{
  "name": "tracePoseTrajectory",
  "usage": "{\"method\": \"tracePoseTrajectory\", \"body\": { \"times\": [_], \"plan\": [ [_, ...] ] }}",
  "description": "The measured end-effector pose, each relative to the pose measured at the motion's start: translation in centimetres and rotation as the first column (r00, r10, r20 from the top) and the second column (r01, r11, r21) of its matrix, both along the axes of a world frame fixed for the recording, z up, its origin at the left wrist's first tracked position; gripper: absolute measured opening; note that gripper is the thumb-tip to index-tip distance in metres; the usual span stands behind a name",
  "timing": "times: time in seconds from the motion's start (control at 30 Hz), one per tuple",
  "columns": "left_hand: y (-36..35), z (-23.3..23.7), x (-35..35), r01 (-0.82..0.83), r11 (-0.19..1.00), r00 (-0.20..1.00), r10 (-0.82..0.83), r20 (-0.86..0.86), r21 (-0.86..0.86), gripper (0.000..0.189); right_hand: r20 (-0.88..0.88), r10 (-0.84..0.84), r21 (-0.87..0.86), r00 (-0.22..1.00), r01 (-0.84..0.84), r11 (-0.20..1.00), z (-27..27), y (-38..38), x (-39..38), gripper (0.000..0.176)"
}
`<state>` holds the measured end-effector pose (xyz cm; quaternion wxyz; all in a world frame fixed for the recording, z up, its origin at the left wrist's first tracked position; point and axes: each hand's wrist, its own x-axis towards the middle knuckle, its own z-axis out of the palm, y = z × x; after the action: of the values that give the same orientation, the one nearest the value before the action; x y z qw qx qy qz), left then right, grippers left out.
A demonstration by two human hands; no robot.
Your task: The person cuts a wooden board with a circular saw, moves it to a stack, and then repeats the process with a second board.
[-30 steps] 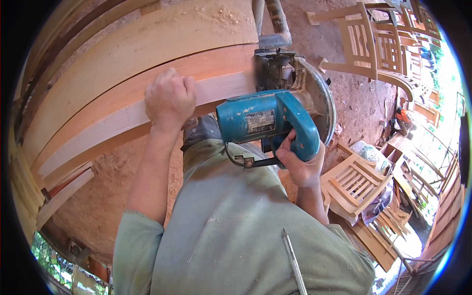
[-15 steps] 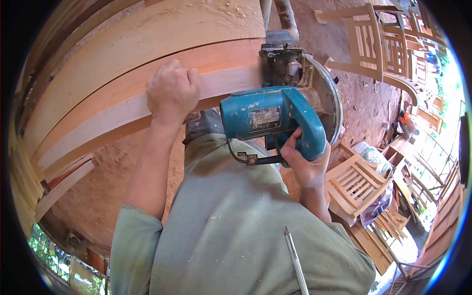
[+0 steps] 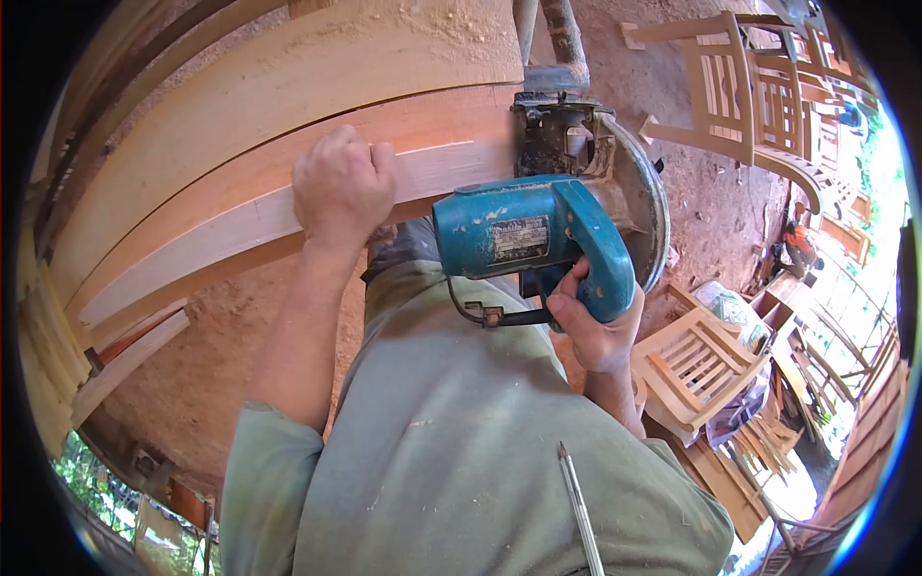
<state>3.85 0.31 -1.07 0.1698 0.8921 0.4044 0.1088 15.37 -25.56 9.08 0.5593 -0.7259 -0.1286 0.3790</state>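
My right hand (image 3: 603, 322) is wrapped around the rear handle of a teal circular saw (image 3: 504, 235). The saw sits at the right end of a pale wooden strip (image 3: 226, 226), its round guard standing out to the right. Its cutting edge is hidden from me. My left hand (image 3: 344, 182) is closed in a fist on the strip, left of the saw, thumb on the right side; its fingertips are hidden. Behind the strip lies a wide wooden plank (image 3: 288, 86) with sawdust on it. The saw's cord hangs below the motor.
Slatted wooden chairs (image 3: 715, 91) stand at upper right. A slatted wooden seat (image 3: 696, 370) and offcuts (image 3: 764, 432) lie at lower right. A person in orange (image 3: 797, 240) is farther off. A pencil-like pointed stick (image 3: 579, 509) lies against my shirt. Stacked boards (image 3: 48, 336) are at left.
The whole view has shifted slightly, so everything appears a little lower and to the right. Both hands keep their places on the strip and the saw.
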Motion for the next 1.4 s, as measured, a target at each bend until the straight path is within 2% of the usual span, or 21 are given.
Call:
{"method": "tracePoseTrajectory", "body": {
  "times": [0.17,0.7,1.07,1.13,1.4],
  "plan": [
    [-0.1,-0.3,0.2,-0.08,0.997,0.997,0.08,-0.016,0.005,0.028,-0.007,-0.008,-0.011,1.0,0.008,1.0,0.4,0.2,-0.3,0.033],
    [-0.2,-0.3,0.0,-0.018,1.0,0.999,0.018,-0.035,-0.004,0.03,-0.029,-0.003,-0.028,1.0,0.002,1.0,0.4,0.2,0.2,0.033],
    [-1.0,0.3,-0.5,0.003,1.0,1.0,-0.003,0.02,-0.002,0.023,-0.061,0.042,-0.036,0.997,-0.044,0.998,1.0,-0.4,0.0,0.034],
    [-1.0,0.3,-0.6,0.014,1.0,1.0,-0.014,0.02,0.0,0.023,-0.111,0.016,-0.056,0.994,-0.022,0.998,1.1,-0.4,-0.1,0.034],
    [-1.2,0.5,-0.8,0.028,1.0,1.0,-0.027,-0.015,0.007,0.021,-0.09,0.03,-0.078,0.996,-0.037,0.996,0.9,-0.5,0.0,0.034]
  ]
}}
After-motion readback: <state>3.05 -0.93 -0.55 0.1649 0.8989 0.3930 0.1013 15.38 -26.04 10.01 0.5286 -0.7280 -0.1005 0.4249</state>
